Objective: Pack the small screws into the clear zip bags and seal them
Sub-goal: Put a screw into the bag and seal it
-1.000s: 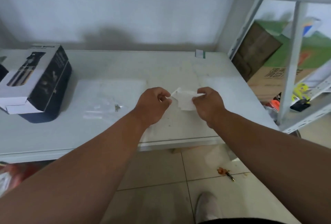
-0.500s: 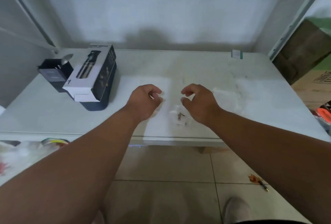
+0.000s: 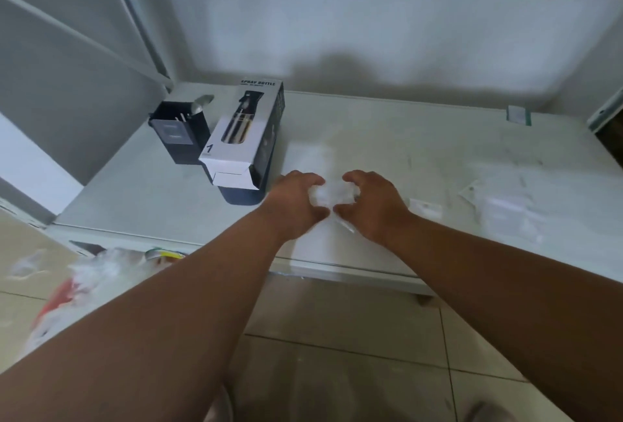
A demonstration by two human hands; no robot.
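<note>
Near the tabletop's (image 3: pixel 387 138) six-o'clock edge, both hands' fingers (image 3: pixel 349 179) are pinching a flimsy, slippery zip bag (image 3: pixel 332 193); gripping its corners seems safest.

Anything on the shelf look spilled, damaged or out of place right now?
No spill shows. The spray bottle box lies on its side with an end flap open, and loose clear zip bags lie scattered right of the hands, which hold another zip bag.

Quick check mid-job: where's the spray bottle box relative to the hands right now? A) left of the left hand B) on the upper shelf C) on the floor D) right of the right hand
A: the spray bottle box lies on the table, just left of the left hand.
</note>
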